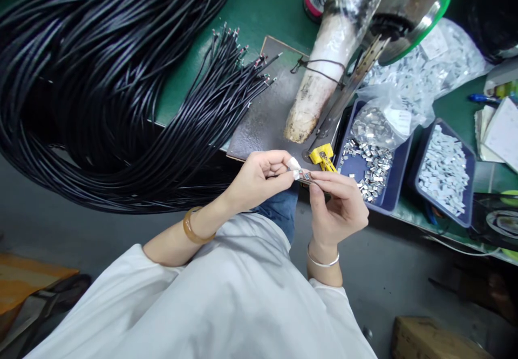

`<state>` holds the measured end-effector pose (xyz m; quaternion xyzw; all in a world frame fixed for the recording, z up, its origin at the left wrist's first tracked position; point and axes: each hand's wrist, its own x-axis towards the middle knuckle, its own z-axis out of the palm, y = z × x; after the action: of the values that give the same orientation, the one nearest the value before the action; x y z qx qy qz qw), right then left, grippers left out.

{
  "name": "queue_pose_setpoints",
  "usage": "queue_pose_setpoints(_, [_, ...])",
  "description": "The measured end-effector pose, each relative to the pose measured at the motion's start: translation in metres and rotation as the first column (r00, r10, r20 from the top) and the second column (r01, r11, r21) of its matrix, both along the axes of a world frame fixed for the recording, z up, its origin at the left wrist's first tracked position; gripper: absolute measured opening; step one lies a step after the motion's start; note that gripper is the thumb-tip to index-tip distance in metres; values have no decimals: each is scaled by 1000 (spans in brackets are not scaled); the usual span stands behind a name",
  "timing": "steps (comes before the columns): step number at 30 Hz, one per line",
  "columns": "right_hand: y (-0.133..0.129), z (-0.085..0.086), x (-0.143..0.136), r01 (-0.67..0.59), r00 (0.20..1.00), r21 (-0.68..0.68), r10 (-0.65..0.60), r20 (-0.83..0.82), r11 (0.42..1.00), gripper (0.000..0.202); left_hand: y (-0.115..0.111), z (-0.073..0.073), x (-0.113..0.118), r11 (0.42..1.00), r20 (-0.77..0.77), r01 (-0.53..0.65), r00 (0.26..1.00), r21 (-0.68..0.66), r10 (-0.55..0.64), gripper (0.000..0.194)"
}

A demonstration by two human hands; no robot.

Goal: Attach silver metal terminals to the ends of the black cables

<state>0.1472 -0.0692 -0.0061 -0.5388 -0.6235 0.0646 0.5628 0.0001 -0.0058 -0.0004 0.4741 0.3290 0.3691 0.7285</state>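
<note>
My left hand point(259, 178) is closed in a pinch near the front edge of the bench, white wrapping on its thumb and fingertip. What lies between those fingertips is too small to make out. Facing it, my right hand point(340, 200) pinches a small silver metal connector point(307, 176) between thumb and fingers. The fingertips of both hands nearly meet. Just beyond them sits a yellow plastic piece point(322, 155) at the edge of a dark board point(263, 127). Black cables point(218, 94) with stripped, coloured wire ends reach over that board from the left.
A large coil of black cable point(101, 67) covers the left side. A stained white tube point(311, 89) slants down over the board. On the right, one blue tray point(388, 200) holds metal shells, and another blue tray point(469, 186) holds pale small parts. Plastic bags point(437, 51) lie behind.
</note>
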Motion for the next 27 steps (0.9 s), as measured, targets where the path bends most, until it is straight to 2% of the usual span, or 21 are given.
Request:
queue_pose_setpoints(6, [5,-8,3,18,997,-25,-20,-71,1000,13,2,-5,0,992,-74,-96,992,79,102,15])
queue_pose_setpoints(16, [11,-11,6,22,977,50,-32,213,998,21,5,-4,7,976,-118,-161,977,147,179,14])
queue_pose_setpoints(21, [15,-11,6,43,970,87,-62,233,995,23,7,-3,8,963,-151,-207,961,174,233,13])
queue_pose_setpoints(27, [19,-10,8,42,968,50,-53,245,998,21,8,-5,8,956,-173,-206,954,209,244,12])
